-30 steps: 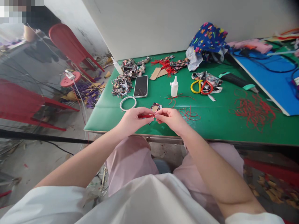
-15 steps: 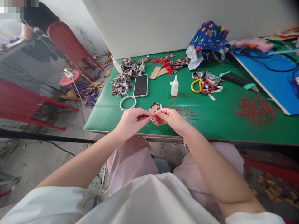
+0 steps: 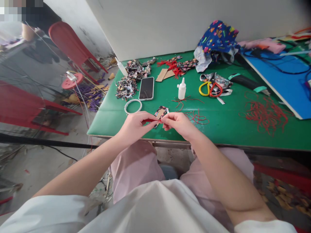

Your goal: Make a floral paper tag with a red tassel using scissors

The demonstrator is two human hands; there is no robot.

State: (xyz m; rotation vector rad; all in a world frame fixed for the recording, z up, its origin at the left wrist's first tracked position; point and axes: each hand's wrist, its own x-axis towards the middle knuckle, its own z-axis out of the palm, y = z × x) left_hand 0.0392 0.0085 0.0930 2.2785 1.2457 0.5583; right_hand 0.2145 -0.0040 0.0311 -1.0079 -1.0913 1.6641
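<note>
Near the table's front edge, my left hand (image 3: pixel 136 127) and my right hand (image 3: pixel 178 124) meet fingertip to fingertip. Between them is a thin red cord (image 3: pixel 159 121), pinched from both sides; much of it is hidden by my fingers. Just beyond and below lies a flower-patterned fabric strip (image 3: pixel 163 110) with a piece of brown card (image 3: pixel 160 113) on it. Several loose red cords (image 3: pixel 198 118) lie to the right of my right hand. A white roll of tape (image 3: pixel 133 106) rests beyond my left hand.
A white glue bottle (image 3: pixel 181 90) stands upright on the green table (image 3: pixel 218 129). Behind are a phone (image 3: pixel 146 88), fabric scraps (image 3: pixel 136 71), scissors (image 3: pixel 210 89) and a dark cutter (image 3: pixel 247 83). A red cord tangle (image 3: pixel 266 113) lies right. At far left, a person sits near a red chair (image 3: pixel 70 42).
My fingertips have shifted slightly apart, showing a little more of the red cord between them. Objects on the table stay where they were.
</note>
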